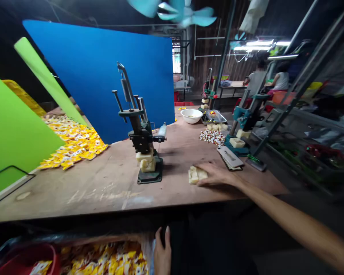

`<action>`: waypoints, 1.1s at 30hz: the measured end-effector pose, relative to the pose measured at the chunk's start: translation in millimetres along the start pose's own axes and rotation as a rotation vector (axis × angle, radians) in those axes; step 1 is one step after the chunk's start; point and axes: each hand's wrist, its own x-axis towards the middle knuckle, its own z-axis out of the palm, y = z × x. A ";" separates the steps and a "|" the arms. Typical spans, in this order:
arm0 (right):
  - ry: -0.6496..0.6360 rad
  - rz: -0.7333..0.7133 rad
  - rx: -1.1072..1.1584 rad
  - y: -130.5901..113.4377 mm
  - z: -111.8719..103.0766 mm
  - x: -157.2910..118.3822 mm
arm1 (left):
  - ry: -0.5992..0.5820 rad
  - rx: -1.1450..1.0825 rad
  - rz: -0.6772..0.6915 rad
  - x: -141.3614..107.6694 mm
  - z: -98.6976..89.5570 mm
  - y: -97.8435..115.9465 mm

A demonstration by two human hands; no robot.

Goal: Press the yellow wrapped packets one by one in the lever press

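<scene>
My right hand (219, 173) reaches across the tabletop, its thumb and fingers around a cream-coloured moulded block (193, 175) that lies on the wood. Low in the view, my left hand (163, 252) is beside the right edge of a lined box (150, 248), fingers stretched out and nothing seen in them. Yellow and white small pieces (109, 258) fill that box. A dark green hand press (141, 133) stands to the left of my right hand, with cream blocks (148, 165) stacked on its base.
Yellow pieces (74, 141) are heaped by green and blue panels (137, 84). Phones (229, 157), small red-and-white pieces (212, 136), a white bowl (191, 116), a metal tray (215, 116) and another press (242, 118) are at the right. A red basin (55, 259) sits lower left. People work behind.
</scene>
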 end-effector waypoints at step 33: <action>0.731 0.187 0.033 3.3 55.2 -95.1 | -0.340 0.605 1.090 80.2 3.8 258.4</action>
